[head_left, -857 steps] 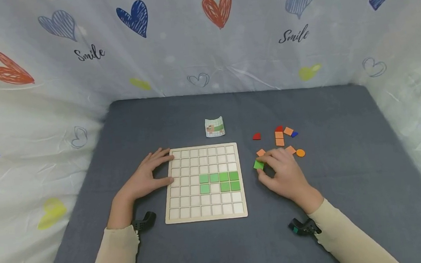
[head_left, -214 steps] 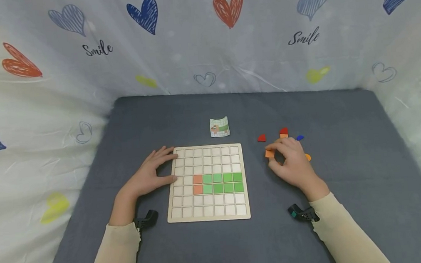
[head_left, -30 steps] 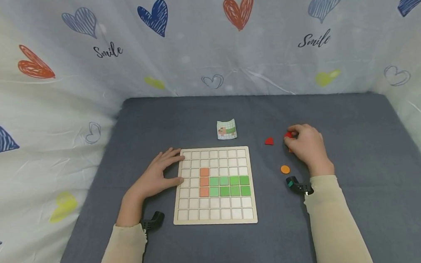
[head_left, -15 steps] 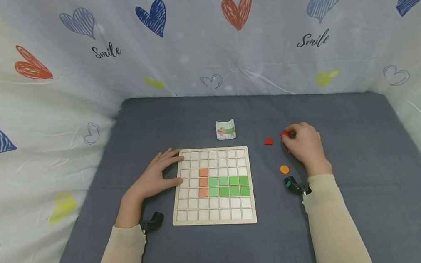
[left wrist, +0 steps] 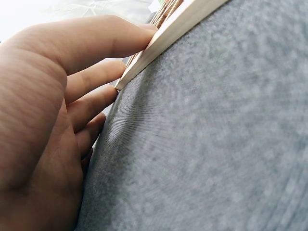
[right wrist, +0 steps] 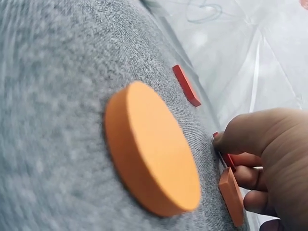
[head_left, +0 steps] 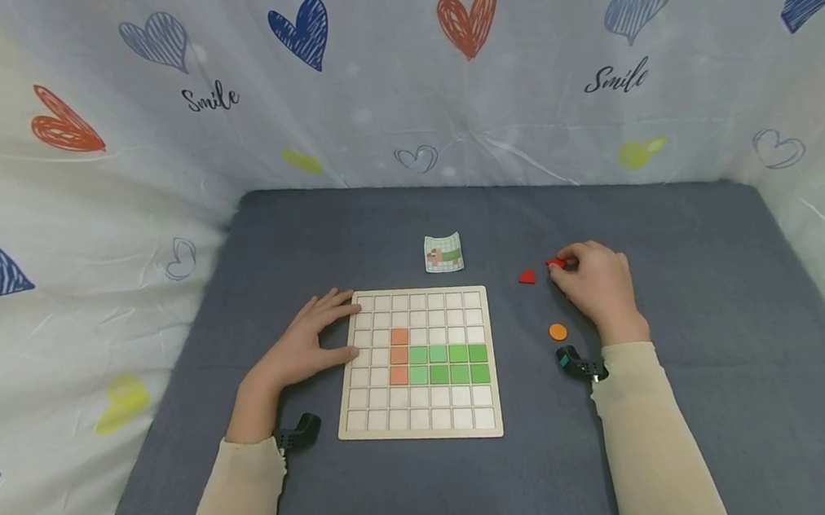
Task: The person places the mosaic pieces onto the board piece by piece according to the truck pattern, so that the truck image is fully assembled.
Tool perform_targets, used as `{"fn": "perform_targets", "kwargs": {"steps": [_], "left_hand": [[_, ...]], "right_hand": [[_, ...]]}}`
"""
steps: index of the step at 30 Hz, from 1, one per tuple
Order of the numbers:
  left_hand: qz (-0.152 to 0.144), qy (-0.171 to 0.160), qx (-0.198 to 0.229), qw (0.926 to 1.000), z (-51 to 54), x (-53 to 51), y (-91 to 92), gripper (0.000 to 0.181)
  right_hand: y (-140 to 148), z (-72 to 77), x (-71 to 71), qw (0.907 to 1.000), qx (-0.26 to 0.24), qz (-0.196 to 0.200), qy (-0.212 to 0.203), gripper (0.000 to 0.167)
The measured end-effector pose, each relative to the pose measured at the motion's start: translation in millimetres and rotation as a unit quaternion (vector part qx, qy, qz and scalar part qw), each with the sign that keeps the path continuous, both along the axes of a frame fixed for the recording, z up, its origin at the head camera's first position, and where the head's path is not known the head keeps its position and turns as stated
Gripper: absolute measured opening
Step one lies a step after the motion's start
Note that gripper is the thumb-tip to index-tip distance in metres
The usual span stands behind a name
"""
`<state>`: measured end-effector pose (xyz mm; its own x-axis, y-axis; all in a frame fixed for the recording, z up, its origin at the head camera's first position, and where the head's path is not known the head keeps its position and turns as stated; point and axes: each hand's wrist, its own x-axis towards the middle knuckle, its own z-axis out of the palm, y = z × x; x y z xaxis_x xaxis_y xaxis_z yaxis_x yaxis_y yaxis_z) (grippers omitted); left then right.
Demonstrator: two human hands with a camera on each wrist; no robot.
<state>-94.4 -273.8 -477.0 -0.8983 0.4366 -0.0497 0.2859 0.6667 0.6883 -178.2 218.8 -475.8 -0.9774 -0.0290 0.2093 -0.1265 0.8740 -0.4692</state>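
My right hand [head_left: 599, 284] pinches a small red piece [head_left: 555, 262] between thumb and fingers, low over the table. A second red piece [head_left: 527, 277], wedge-shaped, lies just left of it. In the right wrist view an orange tile [right wrist: 232, 197] lies beside the curled fingers; the hand covers it in the head view. Nearer the person is an orange disc [head_left: 557, 332]. My left hand [head_left: 302, 345] touches the left edge of the wooden grid board [head_left: 421, 436] with thumb and fingers extended. Green tiles [head_left: 459, 364] and a column of orange tiles [head_left: 400, 356] sit in the board's cells.
Behind the board lies a small picture card [head_left: 443, 253] with a gridded green and orange pattern. Grey cloth covers the table [head_left: 535, 476]. A printed white curtain [head_left: 368, 81] stands at the back and sides.
Since the oldest frame, more green tiles and three orange tiles have come onto the board. The orange disc has shifted nearer. Lately the right hand has moved the red piece slightly left.
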Motion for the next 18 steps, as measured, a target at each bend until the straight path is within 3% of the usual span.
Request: {"fn": "perform_targets", "kwargs": {"steps": [6, 13, 18], "left_hand": [[0.002, -0.001, -0.001, 1.0000, 0.5, 0.0, 0.3, 0.075], [0.002, -0.001, -0.001, 1.0000, 0.5, -0.1, 0.5, 0.075], [0.001, 0.001, -0.003, 1.0000, 0.4, -0.2, 0.3, 0.075]], "right_hand": [[-0.6, 1.6, -0.6, 0.9995, -0.028, 0.007, 0.010, 0.027], [-6.9, 12.2, 1.0, 0.9909, -0.132, 0.028, 0.006, 0.023], [-16.1, 20.6, 1.0, 0.9880, -0.140, 0.047, 0.045, 0.023]]}}
